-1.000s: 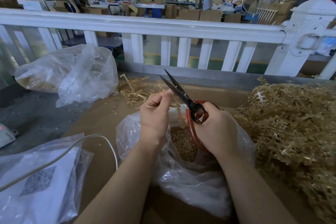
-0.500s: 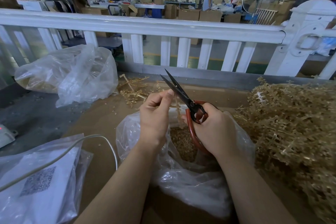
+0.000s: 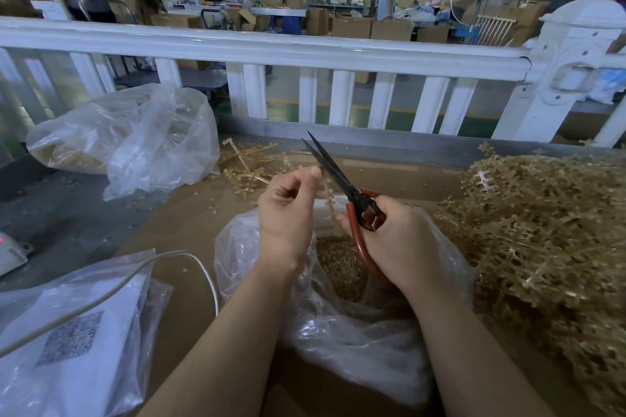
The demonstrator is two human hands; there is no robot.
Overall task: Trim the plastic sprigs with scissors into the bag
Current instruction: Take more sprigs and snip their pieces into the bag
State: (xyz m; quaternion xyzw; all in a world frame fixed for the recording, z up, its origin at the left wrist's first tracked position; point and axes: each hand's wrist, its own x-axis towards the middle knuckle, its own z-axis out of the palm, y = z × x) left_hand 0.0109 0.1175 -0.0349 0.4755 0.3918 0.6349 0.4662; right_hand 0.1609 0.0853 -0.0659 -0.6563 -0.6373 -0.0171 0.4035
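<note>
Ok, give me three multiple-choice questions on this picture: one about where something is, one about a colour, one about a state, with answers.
1. Where is the big pile of untrimmed sprigs?
A. right of the open bag
B. behind the fence
C. inside the open bag

2. What colour are the handles of the scissors?
A. blue
B. red
C. yellow

3. How do the scissor blades stand?
A. slightly parted
B. folded flat on the table
C. hidden in the bag

Answers: 1 A, the pile lies right of the open bag. 2 B, the red loops show in the right hand. 3 A, a narrow gap shows between the tips, beside the sprig pinched by the left hand.
</note>
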